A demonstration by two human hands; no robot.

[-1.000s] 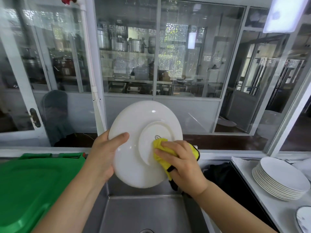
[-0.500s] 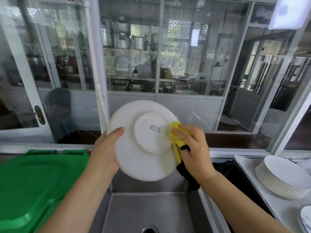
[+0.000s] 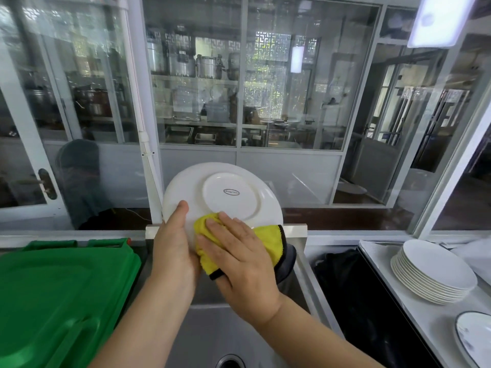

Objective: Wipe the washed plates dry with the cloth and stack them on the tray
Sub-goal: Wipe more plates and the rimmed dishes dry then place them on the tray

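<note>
While left hand [image 3: 174,245] grips plate [image 3: 221,192] rim, right hand [image 3: 239,258] presses cloth [image 3: 265,239] flat.

Two bare forearms in view, entering from the bottom edge. Left hand [image 3: 174,251] and right hand [image 3: 240,258]: no gloves, rings, watch or wristband visible. No sleeve reaches either forearm within the frame; nails short and unpainted where visible.

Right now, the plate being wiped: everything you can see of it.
The white plate looks like glazed ceramic, round, with a raised foot ring and an oval maker's stamp. It is held tilted above the sink, underside to the camera. The left hand grips its left rim; the right hand presses the yellow cloth on its lower part.
</note>
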